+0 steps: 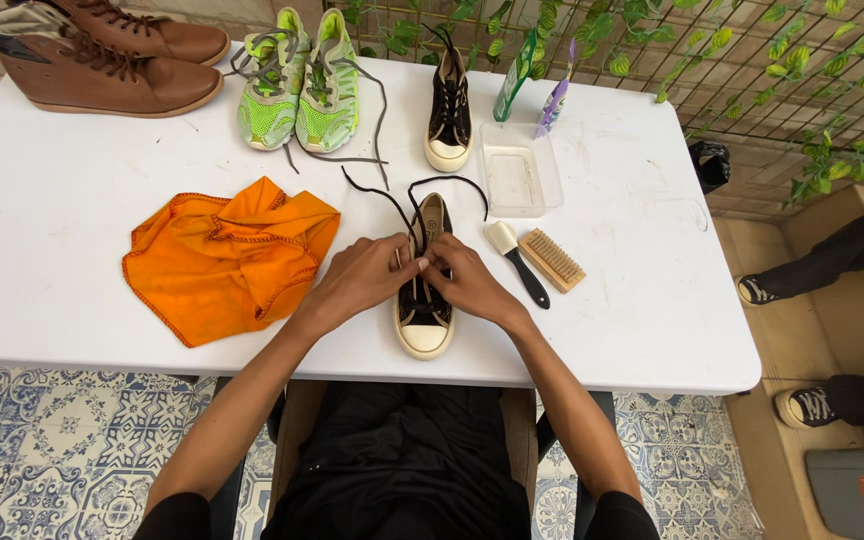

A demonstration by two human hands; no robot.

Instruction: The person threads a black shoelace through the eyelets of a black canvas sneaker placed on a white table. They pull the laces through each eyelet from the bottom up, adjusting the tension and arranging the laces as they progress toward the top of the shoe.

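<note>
A black canvas sneaker [424,318] with a cream toe cap stands on the white table [42,240], toe toward me. My left hand [364,276] and my right hand [467,280] both rest on its upper and pinch the black lace [407,195], whose loose ends curl away behind the shoe. The matching black sneaker [448,118] stands farther back.
An orange cloth [227,255] lies left of the shoe. A small black-handled brush [514,258] and a wooden brush [552,259] lie to the right, behind them a clear plastic tray [520,175]. Green running shoes [300,88] and brown boots [112,55] stand at the back. Another person's legs [832,270] are at the right.
</note>
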